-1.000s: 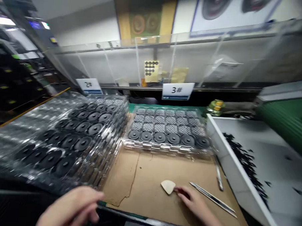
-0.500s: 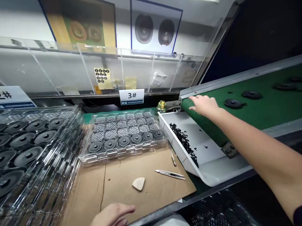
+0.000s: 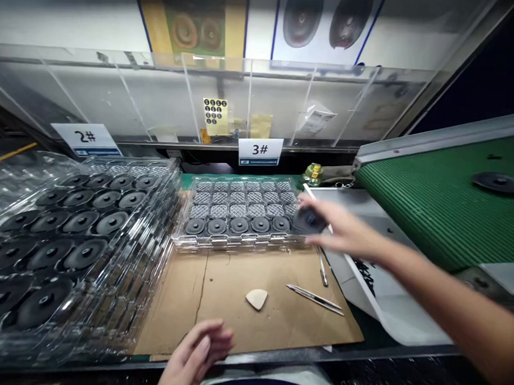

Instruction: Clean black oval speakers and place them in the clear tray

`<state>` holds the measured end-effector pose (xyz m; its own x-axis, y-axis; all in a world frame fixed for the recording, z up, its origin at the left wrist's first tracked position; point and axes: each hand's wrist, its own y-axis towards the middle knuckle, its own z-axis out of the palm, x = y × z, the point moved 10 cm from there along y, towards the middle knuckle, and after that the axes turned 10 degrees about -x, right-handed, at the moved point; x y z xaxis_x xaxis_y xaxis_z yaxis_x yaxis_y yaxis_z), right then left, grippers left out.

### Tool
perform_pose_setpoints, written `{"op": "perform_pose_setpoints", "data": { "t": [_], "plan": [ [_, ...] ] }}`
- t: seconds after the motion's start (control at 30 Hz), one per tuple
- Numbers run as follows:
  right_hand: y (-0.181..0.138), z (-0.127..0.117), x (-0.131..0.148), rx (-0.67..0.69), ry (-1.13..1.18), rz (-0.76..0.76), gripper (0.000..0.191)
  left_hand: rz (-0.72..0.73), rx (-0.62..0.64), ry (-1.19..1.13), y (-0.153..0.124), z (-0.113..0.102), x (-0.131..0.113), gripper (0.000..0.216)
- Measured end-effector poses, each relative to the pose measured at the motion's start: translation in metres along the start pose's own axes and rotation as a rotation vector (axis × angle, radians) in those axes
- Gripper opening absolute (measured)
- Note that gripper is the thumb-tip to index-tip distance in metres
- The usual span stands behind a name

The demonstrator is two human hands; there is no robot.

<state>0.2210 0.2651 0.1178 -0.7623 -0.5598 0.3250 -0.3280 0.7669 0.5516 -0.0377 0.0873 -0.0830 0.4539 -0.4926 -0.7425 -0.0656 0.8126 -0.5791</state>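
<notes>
My right hand (image 3: pixel 338 227) is blurred, with fingers and thumb around a dark oval speaker part (image 3: pixel 309 219) at the right end of the tray's front row. How far the part is raised I cannot tell. The clear plastic tray (image 3: pixel 233 248) holds similar round black parts (image 3: pixel 239 225) along its front row; its visible pockets behind are bare. My left hand (image 3: pixel 201 352) hovers by the front edge of the cardboard (image 3: pixel 230 322), fingers loosely bent, thumb apart, holding nothing.
A stack of filled clear trays (image 3: pixel 126 255) stands left. On the cardboard lie a pale rounded triangular piece (image 3: pixel 257 298), tweezers (image 3: pixel 315 299) and a pen-like tool (image 3: pixel 322 267). Right are a white bin (image 3: pixel 405 318) with small black bits and a green conveyor (image 3: pixel 431 206) carrying another part (image 3: pixel 500 182).
My right hand has come from the conveyor's end to the tray's right end and closed on a speaker part. The view has swung left; my left hand shows more fully.
</notes>
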Motion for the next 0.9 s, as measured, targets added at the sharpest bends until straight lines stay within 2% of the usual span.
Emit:
{"op": "perform_pose_setpoints", "data": {
  "t": [0.07, 0.1, 0.17, 0.23, 0.3, 0.37, 0.43, 0.5, 0.53, 0.63, 0.67, 0.77, 0.83, 0.9],
  "plan": [
    [-0.047, 0.04, 0.067, 0.25, 0.21, -0.084, 0.078, -0.139, 0.271, -0.141, -0.005, 0.056, -0.001, 0.054],
    [-0.074, 0.054, 0.092, 0.347, 0.308, -0.073, 0.077, -0.222, 0.403, -0.144, -0.01, 0.08, 0.004, 0.059],
    [-0.12, 0.068, 0.118, 0.413, 0.431, 0.051, 0.082, -0.365, 0.58, -0.087, -0.022, 0.11, 0.022, 0.061],
    [-0.155, 0.072, 0.123, 0.408, 0.503, 0.216, 0.082, -0.507, 0.649, -0.027, -0.032, 0.119, 0.049, 0.058],
    [-0.175, 0.07, 0.122, 0.408, 0.545, 0.316, 0.077, -0.616, 0.654, -0.023, -0.039, 0.115, 0.072, 0.053],
    [-0.18, 0.07, 0.124, 0.457, 0.57, 0.31, 0.072, -0.66, 0.67, -0.063, -0.045, 0.111, 0.084, 0.052],
    [-0.176, 0.075, 0.126, 0.554, 0.603, 0.23, 0.079, -0.649, 0.697, -0.155, -0.048, 0.108, 0.081, 0.053],
    [-0.167, 0.092, 0.116, 0.614, 0.601, 0.187, 0.088, -0.58, 0.664, -0.301, -0.043, 0.101, 0.067, 0.051],
    [-0.16, 0.105, 0.103, 0.594, 0.566, 0.211, 0.084, -0.527, 0.611, -0.384, -0.038, 0.094, 0.057, 0.048],
    [-0.151, 0.158, 0.053, 0.421, 0.372, 0.402, 0.046, -0.355, 0.371, -0.576, -0.022, 0.06, 0.031, 0.04],
    [-0.154, 0.178, 0.045, 0.381, 0.328, 0.446, 0.04, -0.308, 0.292, -0.615, -0.02, 0.046, 0.025, 0.04],
    [-0.179, 0.226, 0.052, 0.331, 0.296, 0.481, 0.031, -0.195, 0.103, -0.663, -0.021, 0.012, 0.014, 0.047],
    [-0.197, 0.237, 0.068, 0.327, 0.329, 0.467, 0.027, -0.147, 0.032, -0.64, -0.024, -0.004, 0.011, 0.054],
    [-0.206, 0.235, 0.081, 0.345, 0.379, 0.445, 0.024, -0.115, 0.003, -0.59, -0.027, -0.011, 0.008, 0.058]
  ]
}}
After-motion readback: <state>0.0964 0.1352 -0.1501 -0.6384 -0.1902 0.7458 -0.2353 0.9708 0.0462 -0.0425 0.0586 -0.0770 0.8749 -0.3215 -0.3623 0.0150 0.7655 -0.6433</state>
